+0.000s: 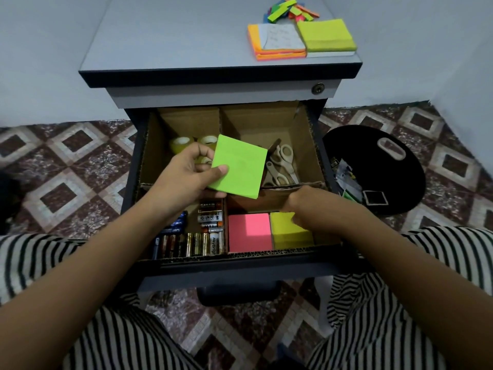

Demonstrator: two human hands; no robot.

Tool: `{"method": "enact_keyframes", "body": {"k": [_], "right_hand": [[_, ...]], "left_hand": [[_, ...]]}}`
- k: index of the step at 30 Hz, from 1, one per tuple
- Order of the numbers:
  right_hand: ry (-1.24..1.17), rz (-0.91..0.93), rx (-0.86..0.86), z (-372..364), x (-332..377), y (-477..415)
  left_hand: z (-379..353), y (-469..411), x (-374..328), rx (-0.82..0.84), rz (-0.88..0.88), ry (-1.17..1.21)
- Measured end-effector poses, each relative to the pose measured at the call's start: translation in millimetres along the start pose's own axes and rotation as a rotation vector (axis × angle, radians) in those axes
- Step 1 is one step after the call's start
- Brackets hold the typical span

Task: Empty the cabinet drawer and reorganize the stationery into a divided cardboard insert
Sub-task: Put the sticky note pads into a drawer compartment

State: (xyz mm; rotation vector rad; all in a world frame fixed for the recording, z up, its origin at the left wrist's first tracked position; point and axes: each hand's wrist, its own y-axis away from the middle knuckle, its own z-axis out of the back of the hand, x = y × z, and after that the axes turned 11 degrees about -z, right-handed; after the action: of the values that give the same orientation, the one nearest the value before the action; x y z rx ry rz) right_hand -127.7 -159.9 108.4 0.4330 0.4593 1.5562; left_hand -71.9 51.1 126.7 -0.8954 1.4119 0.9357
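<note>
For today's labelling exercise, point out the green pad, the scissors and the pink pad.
green pad (240,166): head view, middle of its top face.
scissors (278,159): head view, on the pale handles.
pink pad (249,232): head view, middle of its top face.

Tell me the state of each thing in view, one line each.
drawer: open.
green pad: held by left hand, above the cardboard insert.
yellow pad: near-right compartment, right hand touching it.
pink pad: flat, same compartment.
batteries: near-left compartment.
scissors: far-right compartment.
tape rolls: far-left compartment.
</note>
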Motion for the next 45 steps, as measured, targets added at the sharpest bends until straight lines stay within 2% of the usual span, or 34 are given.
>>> {"method": "enact_keyframes", "body": {"k": [2, 3, 6, 7, 9, 13, 16, 20, 26, 31, 35, 40, 45], "right_hand": [[-0.181, -0.001, -0.018, 13.6, -7.0, 6.5], [-0.353, -0.021, -0.025, 21.5, -9.9, 10.5], [-1.065, -0.065, -0.008, 38.3, -12.7, 21.0], [-1.234, -0.070, -0.019, 40.5, -12.8, 22.5], [-1.405, -0.069, -0.038, 41.0, -10.6, 21.9], [-1.545, -0.062, -0.066, 35.8, 0.6, 14.8], [-1.543, -0.074, -0.120, 32.3, 5.9, 11.1], [-1.509, -0.074, -0.093, 31.7, 3.4, 10.1], [-1.340, -0.005, -0.126, 34.5, -5.0, 17.6], [-1.054, 0.032, -0.052, 28.1, 2.5, 18.3], [-0.900, 0.028, -0.054, 16.0, 15.9, 11.5], [-0.808, -0.004, -0.095, 7.0, 22.3, 6.6], [-0.722, 0.000, -0.093, 1.9, 25.6, 7.7]], "left_hand": [[-0.4, 0.9, -1.4, 0.006, 0.004, 0.010], [-0.8, 1.3, -2.0, 0.012, 0.007, 0.017], [-5.0, 3.3, -2.9, 0.041, 0.024, 0.037], [-6.8, 4.1, -3.1, 0.054, 0.032, 0.043], [-10.4, 5.9, -2.7, 0.080, 0.048, 0.056], [-14.8, 7.4, 0.2, 0.109, 0.073, 0.069], [-15.8, 7.4, 2.9, 0.127, 0.082, 0.046], [-15.6, 6.2, 5.1, 0.110, 0.074, -0.033], [-4.7, 3.0, 1.8, 0.065, -0.123, -0.326], [8.3, 3.5, 0.4, 0.050, -0.404, -0.807], [11.9, 2.6, 9.5, 0.177, -0.564, -1.113], [12.1, 1.0, 26.8, 0.265, -0.423, -1.328], [10.8, 1.3, 36.4, 0.245, -0.360, -1.312]]}}
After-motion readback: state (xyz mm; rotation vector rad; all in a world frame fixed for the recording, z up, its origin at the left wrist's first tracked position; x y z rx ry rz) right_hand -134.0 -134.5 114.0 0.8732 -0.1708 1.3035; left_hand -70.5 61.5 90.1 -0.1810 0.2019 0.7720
